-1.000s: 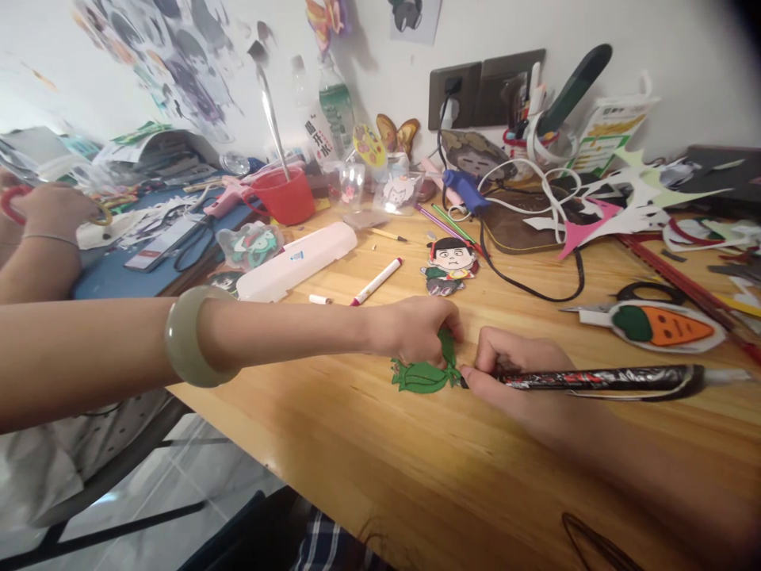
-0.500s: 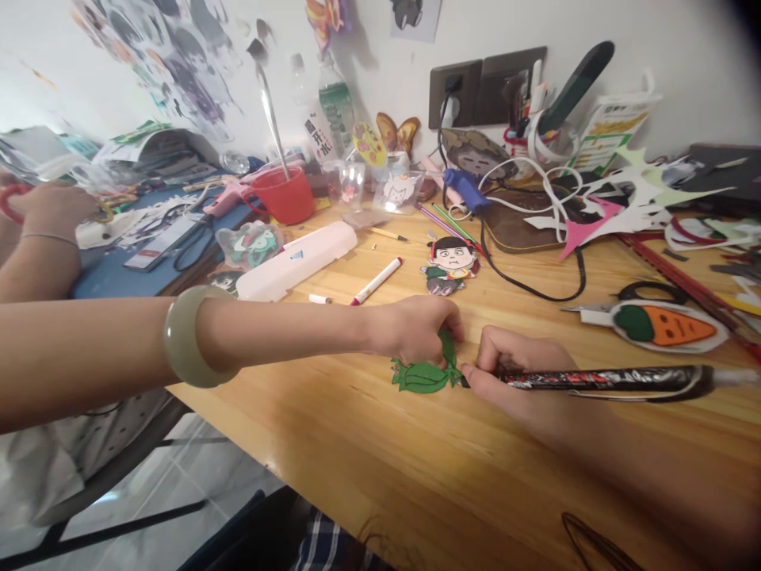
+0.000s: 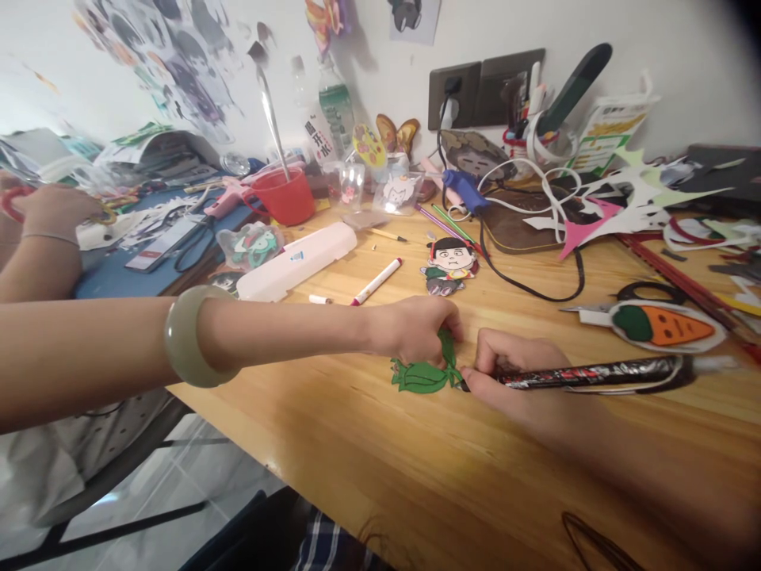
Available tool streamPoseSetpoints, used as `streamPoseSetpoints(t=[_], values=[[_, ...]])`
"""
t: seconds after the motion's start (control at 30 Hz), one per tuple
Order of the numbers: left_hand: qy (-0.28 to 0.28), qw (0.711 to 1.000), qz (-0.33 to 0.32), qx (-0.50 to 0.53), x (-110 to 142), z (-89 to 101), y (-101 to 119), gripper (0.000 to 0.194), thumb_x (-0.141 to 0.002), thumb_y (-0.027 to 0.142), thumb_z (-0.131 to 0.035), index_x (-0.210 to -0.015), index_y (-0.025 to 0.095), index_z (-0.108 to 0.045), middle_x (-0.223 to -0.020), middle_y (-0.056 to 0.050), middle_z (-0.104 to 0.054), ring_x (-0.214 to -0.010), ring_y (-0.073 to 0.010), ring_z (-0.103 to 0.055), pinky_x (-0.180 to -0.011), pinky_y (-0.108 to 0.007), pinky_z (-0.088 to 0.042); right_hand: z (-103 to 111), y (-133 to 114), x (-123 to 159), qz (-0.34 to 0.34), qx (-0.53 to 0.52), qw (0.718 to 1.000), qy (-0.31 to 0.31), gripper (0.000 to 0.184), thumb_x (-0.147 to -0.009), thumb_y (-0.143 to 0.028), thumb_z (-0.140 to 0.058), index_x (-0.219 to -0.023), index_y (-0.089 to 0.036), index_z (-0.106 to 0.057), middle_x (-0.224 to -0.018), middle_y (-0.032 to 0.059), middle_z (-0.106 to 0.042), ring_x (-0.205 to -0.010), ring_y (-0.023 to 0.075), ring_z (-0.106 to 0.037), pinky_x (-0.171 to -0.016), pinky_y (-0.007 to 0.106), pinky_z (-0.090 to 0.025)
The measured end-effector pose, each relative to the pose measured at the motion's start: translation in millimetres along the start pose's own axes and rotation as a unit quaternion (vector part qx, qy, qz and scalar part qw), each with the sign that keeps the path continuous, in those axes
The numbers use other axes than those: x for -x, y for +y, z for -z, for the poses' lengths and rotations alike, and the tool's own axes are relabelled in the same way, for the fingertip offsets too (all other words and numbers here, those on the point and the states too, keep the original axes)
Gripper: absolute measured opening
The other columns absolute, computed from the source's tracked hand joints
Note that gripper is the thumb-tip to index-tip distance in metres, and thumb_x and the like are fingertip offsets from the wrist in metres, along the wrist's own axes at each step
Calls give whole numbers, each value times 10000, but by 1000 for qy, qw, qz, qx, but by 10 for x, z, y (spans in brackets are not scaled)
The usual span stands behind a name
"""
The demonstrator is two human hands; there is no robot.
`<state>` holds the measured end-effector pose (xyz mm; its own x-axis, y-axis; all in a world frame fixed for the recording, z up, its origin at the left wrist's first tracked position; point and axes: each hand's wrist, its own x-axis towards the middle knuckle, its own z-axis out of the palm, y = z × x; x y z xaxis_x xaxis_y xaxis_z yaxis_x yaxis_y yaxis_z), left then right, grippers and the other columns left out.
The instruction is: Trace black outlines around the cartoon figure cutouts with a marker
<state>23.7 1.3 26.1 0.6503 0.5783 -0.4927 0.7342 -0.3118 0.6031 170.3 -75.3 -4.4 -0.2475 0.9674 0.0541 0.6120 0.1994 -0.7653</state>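
A green leaf-shaped paper cutout [image 3: 422, 377] with dark outlines lies flat on the wooden table. My left hand [image 3: 413, 329], a pale bangle [image 3: 193, 337] on its wrist, reaches across from the left with bent fingers holding the cutout down and covering its upper part. Closed around a black patterned pen [image 3: 624, 373] is my right hand [image 3: 523, 353]. The pen's tip is at the cutout's right edge; whether it touches the paper I cannot tell. Just beyond my hands rests a cartoon figure cutout [image 3: 450, 266].
A capless marker [image 3: 377, 281] and its cap [image 3: 319, 299] lie near a pale pink case [image 3: 297, 260]. At right are a carrot cutout [image 3: 671, 325] and a craft knife [image 3: 591, 316]. A red mug [image 3: 285, 198] stands behind. Another person's hand [image 3: 59, 208] holds scissors at far left.
The back end of the pen has tipped slightly upward and blurs with motion. My left hand and the green cutout stay in place.
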Motion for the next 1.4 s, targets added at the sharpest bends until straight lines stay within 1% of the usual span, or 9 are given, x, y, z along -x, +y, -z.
streamPoseSetpoints(t=[0.27,0.43,0.53,0.6,0.7,0.77,0.9,1.13,1.4], values=[[30,997,10,66,7,-11,-91,301,-589,87,-692,-859,127,-566,-721,3,-568,-619,-144,-545,-531,-223,-420,85,162,-39,-50,-203,968,141,275,-734,-231,-578,-520,-206,-408,-441,-61,-467,-400,73,-351,-399,218,-252],[151,981,-3,125,17,-139,-123,225,-724,267,-650,-814,118,-508,-695,-1,-542,-625,-120,-542,-523,-196,-417,178,264,-58,-91,-306,919,229,282,-745,-235,-606,-524,-207,-432,-437,-57,-477,-391,71,-311,-395,236,-205],[194,970,-34,139,27,-271,-89,219,-859,317,-474,-792,110,-498,-674,-20,-551,-604,-121,-558,-541,-220,-449,232,307,-66,-109,-357,896,242,296,-748,-244,-610,-518,-208,-428,-428,-54,-461,-385,73,-296,-389,247,-177],[220,965,-66,128,61,-319,-84,210,-841,315,-511,-784,113,-521,-723,-39,-564,-665,-144,-574,-600,-258,-475,254,330,-64,-113,-362,893,244,301,-750,-260,-615,-518,-206,-430,-432,-52,-463,-387,72,-296,-389,251,-174],[284,948,-118,84,160,-300,-145,90,-760,184,-600,-829,134,-572,-982,-77,-532,-985,-205,-507,-879,-354,-407,266,349,-54,-113,-350,898,242,314,-758,-299,-610,-521,-201,-428,-428,-53,-460,-382,68,-293,-388,246,-174],[303,935,-183,23,230,-269,-214,95,-777,100,-529,-854,134,-573,-1005,-78,-520,-998,-192,-485,-914,-359,-379,265,347,-50,-110,-331,907,235,325,-763,-329,-601,-525,-198,-422,-422,-56,-459,-376,65,-292,-384,236,-180],[237,920,-292,-110,304,-308,-300,201,-817,76,-453,-988,122,-547,-1062,-96,-520,-983,-178,-483,-866,-324,-426,268,320,-60,-114,-257,941,186,271,-759,-354,-591,-593,-201,-441,-430,-62,-489,-378,66,-322,-388,215,-214],[209,911,-250,-251,349,-525,-164,247,-898,162,-379,-1108,152,-508,-1105,-94,-505,-959,-210,-477,-800,-361,-481,305,287,-90,-72,-113,983,128,196,-694,-157,-558,-586,-197,-399,-515,-78,-398,-487,79,-370,-459,209,-268],[221,833,-291,-417,391,-661,-53,287,-889,117,-339,-1137,67,-475,-1186,-155,-493,-818,-223,-536,-491,-282,-503,222,286,-102,-49,-63,992,101,214,-723,-151,-501,-564,-203,-367,-519,-68,-386,-506,92,-367,-463,220,-283]])
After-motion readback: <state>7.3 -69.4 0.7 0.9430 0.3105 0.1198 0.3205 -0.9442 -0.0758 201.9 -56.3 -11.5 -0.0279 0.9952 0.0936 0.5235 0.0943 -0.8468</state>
